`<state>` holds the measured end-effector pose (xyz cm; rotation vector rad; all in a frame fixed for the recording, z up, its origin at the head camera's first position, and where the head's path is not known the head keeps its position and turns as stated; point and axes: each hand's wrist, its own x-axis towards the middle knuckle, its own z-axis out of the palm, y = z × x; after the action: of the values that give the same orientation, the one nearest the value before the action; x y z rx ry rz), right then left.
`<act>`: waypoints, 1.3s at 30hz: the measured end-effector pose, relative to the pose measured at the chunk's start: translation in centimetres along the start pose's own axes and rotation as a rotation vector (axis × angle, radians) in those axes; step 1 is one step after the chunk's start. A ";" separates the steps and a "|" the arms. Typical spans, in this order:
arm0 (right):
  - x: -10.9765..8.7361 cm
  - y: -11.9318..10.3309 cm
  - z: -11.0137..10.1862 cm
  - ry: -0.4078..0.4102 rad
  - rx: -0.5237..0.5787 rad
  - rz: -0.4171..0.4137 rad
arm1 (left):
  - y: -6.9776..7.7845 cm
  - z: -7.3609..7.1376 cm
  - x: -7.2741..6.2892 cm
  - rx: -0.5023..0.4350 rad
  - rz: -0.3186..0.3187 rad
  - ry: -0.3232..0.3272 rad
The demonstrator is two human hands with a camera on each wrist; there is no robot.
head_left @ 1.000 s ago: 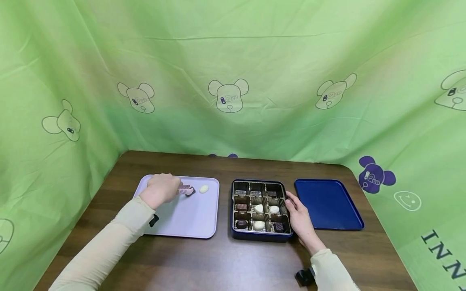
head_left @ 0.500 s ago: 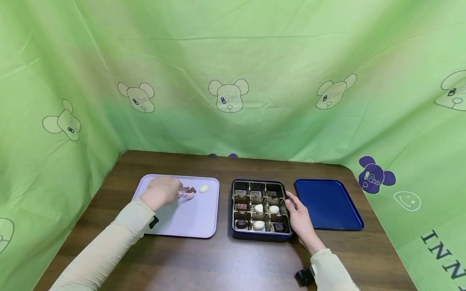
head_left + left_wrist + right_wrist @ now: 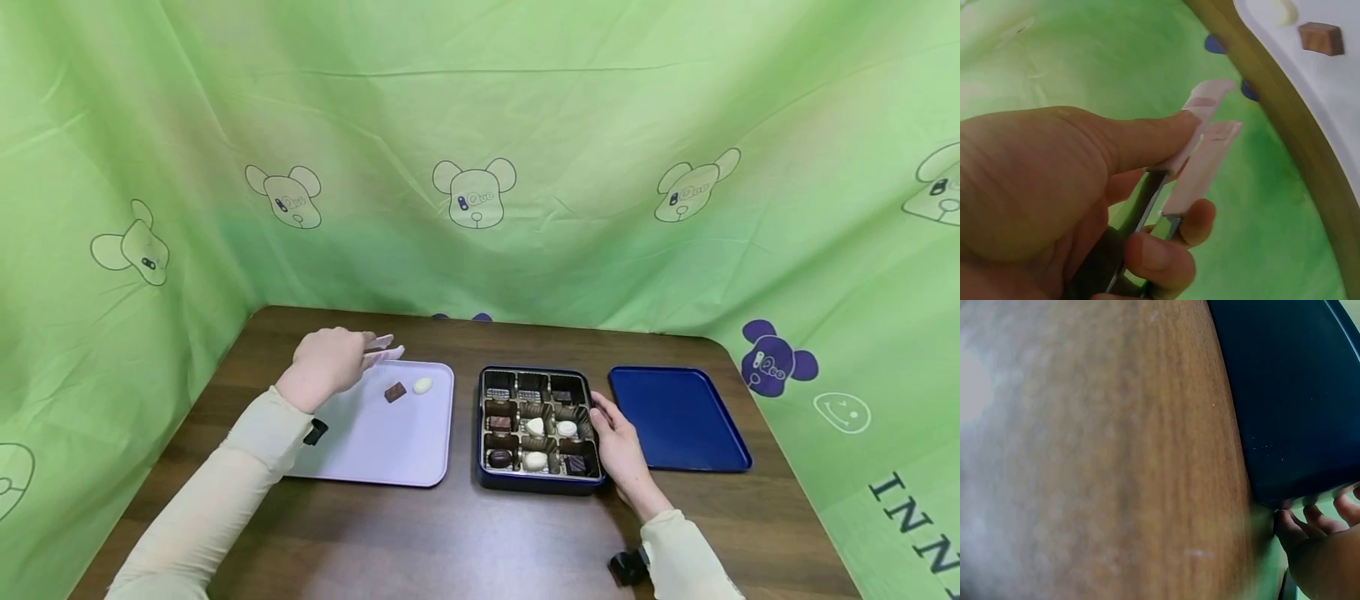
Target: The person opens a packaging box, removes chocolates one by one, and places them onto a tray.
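My left hand (image 3: pixel 327 364) grips a pair of tongs (image 3: pixel 1194 165) with pale pink tips and metal arms. The tips stand apart with nothing between them, over the far edge of the lilac tray (image 3: pixel 360 462). On that tray lie a brown square chocolate (image 3: pixel 395 392) and a white oval chocolate (image 3: pixel 422 386), side by side. With its fingertips, my right hand (image 3: pixel 622 450) touches the right wall of a dark blue box (image 3: pixel 540 483). Gold dividers split the box into compartments; the front and middle rows hold brown, white and dark chocolates. The back-right compartment looks too dark to read.
A flat blue lid (image 3: pixel 678 417) lies to the right of the box, just beyond my right hand. Everything sits on a brown wooden table (image 3: pixel 450 542). A green printed curtain (image 3: pixel 480 275) hangs behind the table and at its sides.
My left hand has lifted the tongs up and away from the brown chocolate, and their tips are now farther apart. The chocolate stays on the tray, slightly turned. My right hand stays at the box.
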<state>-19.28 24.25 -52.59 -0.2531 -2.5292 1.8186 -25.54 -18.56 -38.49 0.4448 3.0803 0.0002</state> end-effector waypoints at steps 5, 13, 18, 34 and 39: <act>0.0 0.1 0.0 0.007 -0.028 -0.009 | 1.4 -0.5 0.4 -0.002 0.041 0.086; -0.3 0.0 0.1 -0.017 0.003 0.017 | 4.0 -1.3 1.1 -0.001 0.107 0.143; -0.1 -0.1 0.2 -0.029 0.007 0.024 | 5.6 -1.8 1.9 -0.014 0.125 0.140; -0.1 -0.1 0.1 -0.019 0.003 0.022 | 8.8 -2.7 3.7 -0.056 0.192 0.085; -0.2 -0.2 -0.1 -0.016 0.009 0.020 | 9.6 -2.7 4.1 -0.081 0.221 0.060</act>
<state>-19.15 24.22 -52.36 -0.2661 -2.5378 1.8462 -26.85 -8.22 -35.84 0.7908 3.0561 0.1451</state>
